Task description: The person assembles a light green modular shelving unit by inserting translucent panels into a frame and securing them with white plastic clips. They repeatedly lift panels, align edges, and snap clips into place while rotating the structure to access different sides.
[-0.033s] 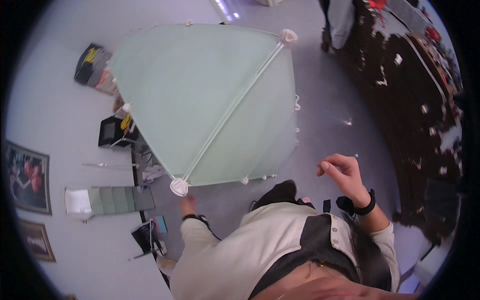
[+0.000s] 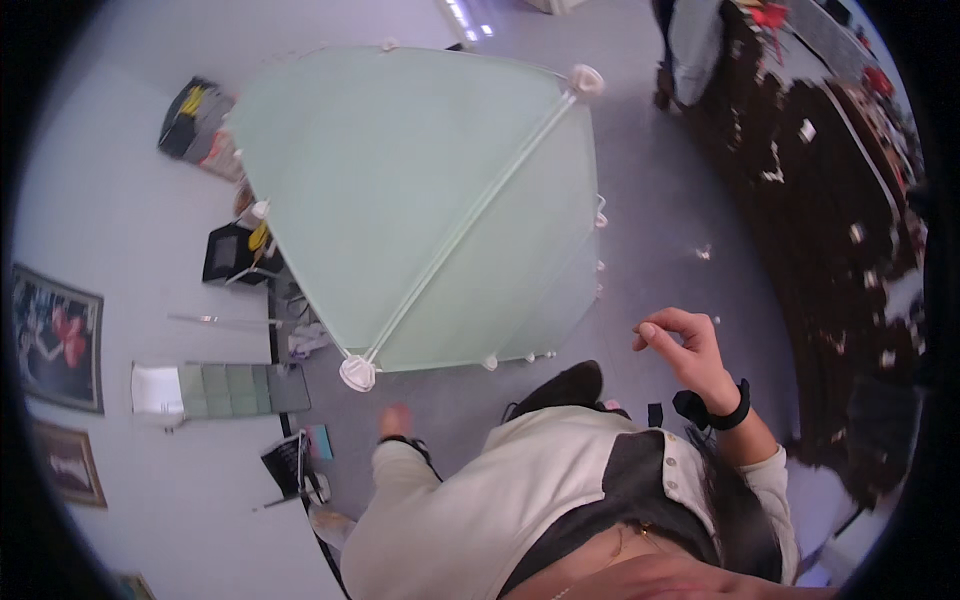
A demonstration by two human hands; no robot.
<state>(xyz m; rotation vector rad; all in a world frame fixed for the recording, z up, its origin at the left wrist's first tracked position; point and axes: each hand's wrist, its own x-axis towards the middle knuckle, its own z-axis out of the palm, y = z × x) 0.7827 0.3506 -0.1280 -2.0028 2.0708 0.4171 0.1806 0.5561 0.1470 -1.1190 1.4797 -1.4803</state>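
Note:
A large pale green panelled structure [image 2: 420, 190] with white tubes and white corner connectors [image 2: 358, 372] stands in front of me. My left hand [image 2: 395, 421] is just below its near left connector, apart from it in the picture; its fingers are blurred and foreshortened. To the right of the near edge, my right hand [image 2: 683, 345] is raised with curled fingers, the thumb closed toward the index finger. Whether anything small sits between them cannot be made out. A black band [image 2: 738, 405] circles the right wrist.
Along the right runs a long dark brown piece of furniture [image 2: 790, 250] with items on it. At the left wall are framed pictures [image 2: 60, 340], a small green-and-white shelf unit [image 2: 225, 388], a black box [image 2: 228, 255] and a grey bag [image 2: 200, 120]. Grey floor [image 2: 660, 190] lies between.
The view has shifted slightly. My left hand appears a little farther right and lower, less close to the white connector. The right hand keeps its curled shape.

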